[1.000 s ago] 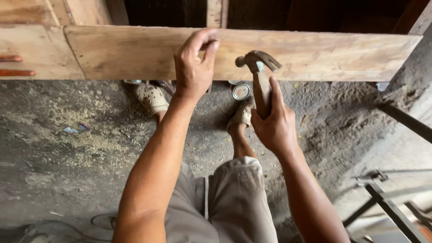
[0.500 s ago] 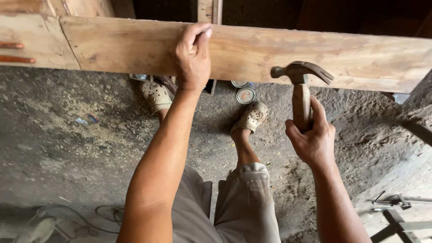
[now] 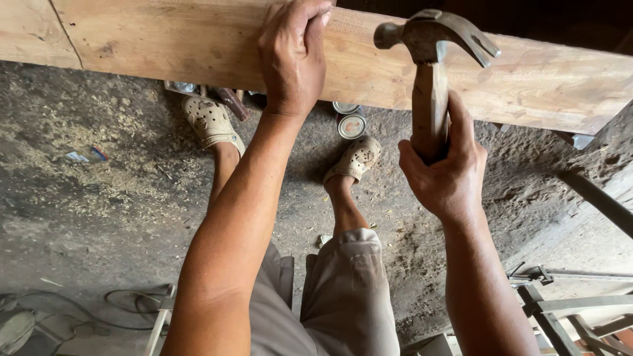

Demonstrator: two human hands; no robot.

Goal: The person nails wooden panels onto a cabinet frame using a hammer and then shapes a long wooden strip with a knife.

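Dirt floor (image 3: 99,198), strewn with sawdust, lay beneath the work I watched from afar. Item 1: wooden plank (image 3: 541,86), broad and pale, spanned the upper frame above the floor. Item 2: left hand (image 3: 293,56), fingers curled over the plank's top edge, clamped on it. Item 3: right hand (image 3: 445,168), wrapped tight around the wooden handle of a claw hammer (image 3: 432,39), held upright with its metal head raised in front of the plank's face. Item 4: 2 beige perforated clogs (image 3: 210,122) on the person's feet, planted on the floor. Item 5: 2 round tins (image 3: 351,125) near the plank's lower edge.
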